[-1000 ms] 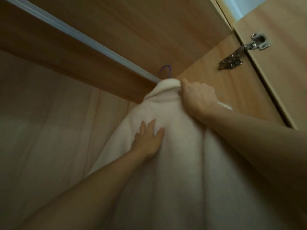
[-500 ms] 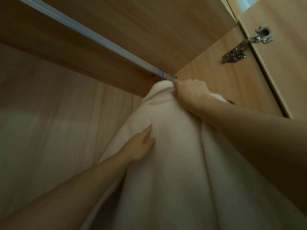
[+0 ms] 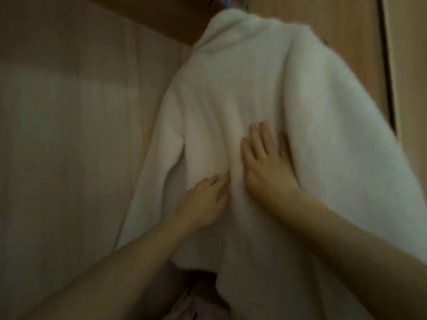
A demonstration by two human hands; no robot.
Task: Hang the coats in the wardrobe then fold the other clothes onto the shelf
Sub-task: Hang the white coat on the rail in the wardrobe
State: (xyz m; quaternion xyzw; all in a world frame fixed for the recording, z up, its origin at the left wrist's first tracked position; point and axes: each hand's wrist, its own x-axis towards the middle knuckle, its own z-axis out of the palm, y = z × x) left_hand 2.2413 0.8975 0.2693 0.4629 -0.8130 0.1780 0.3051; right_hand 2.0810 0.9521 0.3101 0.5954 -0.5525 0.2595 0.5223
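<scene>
A fluffy white coat (image 3: pixel 249 84) hangs inside the wooden wardrobe, its collar at the top of the view. A bit of a purple hanger hook (image 3: pixel 227 0) shows just above the collar. My left hand (image 3: pixel 205 202) lies on the coat's front with fingers stretched out. My right hand (image 3: pixel 265 165) lies flat on the coat beside it, fingers straight, its thumb side tucked under a fold of the fabric. Neither hand grips anything.
The wardrobe's pale back panel (image 3: pixel 69 135) fills the left. The side panel (image 3: pixel 360 42) and the door's edge (image 3: pixel 406 65) stand at the right. Some pinkish cloth (image 3: pixel 198 306) lies in the dark at the bottom, below the coat.
My right hand let go of the coat's collar and came down onto the coat's front beside my left hand. The view dropped, so the rail and hinge are out of sight.
</scene>
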